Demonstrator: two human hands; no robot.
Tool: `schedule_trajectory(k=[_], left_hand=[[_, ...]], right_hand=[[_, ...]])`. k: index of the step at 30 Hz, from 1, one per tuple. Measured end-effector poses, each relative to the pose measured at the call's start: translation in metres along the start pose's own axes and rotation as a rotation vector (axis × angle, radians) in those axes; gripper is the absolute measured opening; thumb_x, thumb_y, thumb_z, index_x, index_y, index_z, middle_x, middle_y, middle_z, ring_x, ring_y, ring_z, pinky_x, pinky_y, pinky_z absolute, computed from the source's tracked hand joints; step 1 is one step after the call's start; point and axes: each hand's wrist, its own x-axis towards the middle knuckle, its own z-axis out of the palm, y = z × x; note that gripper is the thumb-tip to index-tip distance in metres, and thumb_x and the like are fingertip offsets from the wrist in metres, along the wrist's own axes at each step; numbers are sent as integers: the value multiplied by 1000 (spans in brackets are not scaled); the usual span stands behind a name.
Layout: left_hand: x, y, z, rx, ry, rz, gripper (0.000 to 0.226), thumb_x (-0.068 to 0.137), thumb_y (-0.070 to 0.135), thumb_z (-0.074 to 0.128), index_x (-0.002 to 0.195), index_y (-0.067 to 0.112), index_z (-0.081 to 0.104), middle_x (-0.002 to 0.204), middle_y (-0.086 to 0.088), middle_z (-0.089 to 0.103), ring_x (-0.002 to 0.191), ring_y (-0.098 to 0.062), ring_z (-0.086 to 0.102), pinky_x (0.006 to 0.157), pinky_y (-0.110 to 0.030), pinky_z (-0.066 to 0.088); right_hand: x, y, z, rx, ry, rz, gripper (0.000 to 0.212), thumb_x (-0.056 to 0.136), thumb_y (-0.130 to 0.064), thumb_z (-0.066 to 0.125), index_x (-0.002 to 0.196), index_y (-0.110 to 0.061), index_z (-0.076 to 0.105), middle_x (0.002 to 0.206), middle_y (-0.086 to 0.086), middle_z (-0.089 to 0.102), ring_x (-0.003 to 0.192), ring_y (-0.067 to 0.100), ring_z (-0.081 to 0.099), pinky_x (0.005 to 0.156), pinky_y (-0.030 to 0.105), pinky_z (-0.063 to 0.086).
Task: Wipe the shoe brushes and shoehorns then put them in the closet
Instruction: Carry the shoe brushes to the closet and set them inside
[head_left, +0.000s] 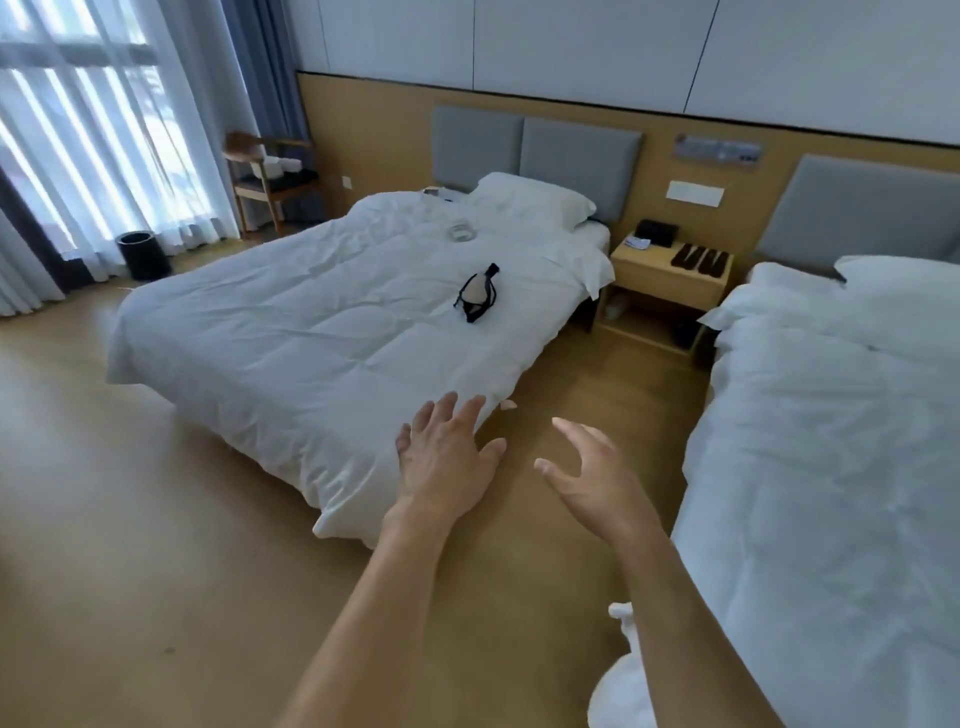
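**Empty hands, brushes far off**

Both hands are held out with nothing in them. The left hand (447, 457) has its fingers spread wide. The right hand (587, 467) is loosely curved. Some dark things (701, 258) lie on the nightstand (670, 283), well apart from the hands. They look like the brushes and shoehorns, but they are too small to tell. They are probably light and hard. Hold each by its long side.

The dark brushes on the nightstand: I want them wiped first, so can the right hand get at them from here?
Probably not: the right hand hovers far short of the dark brushes, though the aisle looks free.
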Motion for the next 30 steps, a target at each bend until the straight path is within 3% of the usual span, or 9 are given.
schedule_trajectory(k=[14, 21, 30], left_hand=[[236, 29, 50, 49, -38, 111, 60, 94, 53, 49, 148, 36, 30, 159, 2, 24, 148, -24, 16, 118, -49, 14], [366, 84, 77, 25, -65, 138, 61, 95, 52, 48, 150, 35, 28, 160, 1, 22, 148, -24, 15, 119, -51, 15], [499, 162, 144, 5, -161, 269, 60, 95, 51, 49, 149, 35, 29, 159, 3, 24, 148, -23, 16, 119, -50, 15]], right_hand=[[233, 30, -11, 56, 42, 56, 64, 95, -46, 59, 153, -32, 34, 160, -1, 32, 147, 19, 30, 117, 45, 34], [361, 60, -54, 48, 63, 55, 64, 95, -46, 60, 152, -32, 35, 159, -2, 35, 147, 18, 31, 117, 44, 34], [473, 132, -91, 42, 143, 195, 66, 94, -48, 61, 152, -33, 35, 159, -4, 35, 147, 17, 31, 118, 45, 33]])
